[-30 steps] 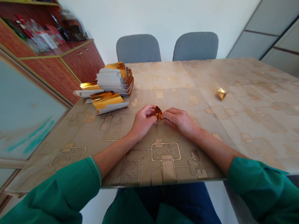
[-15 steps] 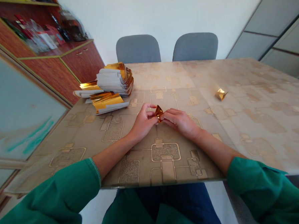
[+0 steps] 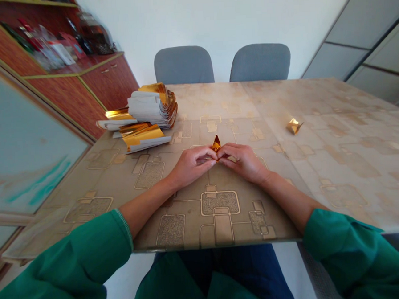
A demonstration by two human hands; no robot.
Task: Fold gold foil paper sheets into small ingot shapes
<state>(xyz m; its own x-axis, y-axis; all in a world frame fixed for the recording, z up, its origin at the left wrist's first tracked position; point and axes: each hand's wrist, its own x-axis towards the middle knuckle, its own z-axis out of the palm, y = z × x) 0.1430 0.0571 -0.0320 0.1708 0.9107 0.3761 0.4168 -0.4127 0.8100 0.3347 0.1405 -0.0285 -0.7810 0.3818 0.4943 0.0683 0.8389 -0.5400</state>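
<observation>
1. Patterned table (image 3: 321,170): backed by a pale wall.
2. Paper stack (image 3: 147,108), gold and white: set at left, probably so that working room was left.
3. Left hand (image 3: 192,165) and right hand (image 3: 243,163): brought together, fingertips narrowly pinched on one foil piece, likely to steady its folds.
4. Loose gold piece (image 3: 294,125): placed well apart at right, presumably out of the way.
5. Pinched foil piece (image 3: 215,143): held point-up between both hands.
6. Lettering: none could be read.

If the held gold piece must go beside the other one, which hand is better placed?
Probably the right hand: like the left hand, it pinches the held gold piece, but is nearer the other gold piece.
</observation>
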